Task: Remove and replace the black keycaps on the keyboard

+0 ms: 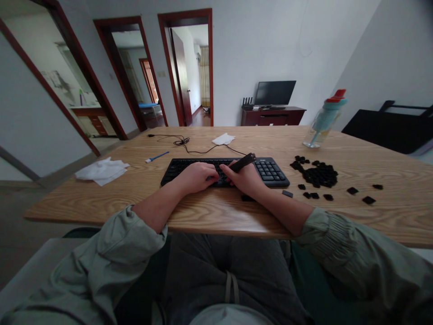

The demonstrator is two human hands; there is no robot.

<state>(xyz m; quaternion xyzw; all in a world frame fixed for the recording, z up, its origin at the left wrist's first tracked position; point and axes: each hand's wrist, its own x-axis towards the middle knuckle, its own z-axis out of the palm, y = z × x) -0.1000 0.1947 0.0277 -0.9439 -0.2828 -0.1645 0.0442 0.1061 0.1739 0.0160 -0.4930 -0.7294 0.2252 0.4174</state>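
A black keyboard [275, 174] lies on the wooden table in front of me, its number pad on the right with keycaps in place. My left hand [199, 175] rests over its middle, fingers curled together and pointing inward; whatever they pinch is hidden. My right hand [246, 178] grips a thick black pen-shaped tool [244, 162], tilted with its rear end up and to the right. The tool's tip is down among the keys between both hands, too small to make out. Loose black keycaps [320, 175] form a pile right of the keyboard.
Single keycaps [368, 200] lie around the pile. A water bottle [323, 119] stands behind it. White tissues [101, 170] and a blue-handled brush [157, 156] are at the left. Another tissue [223, 139] and the keyboard's cable [182, 141] lie farther back.
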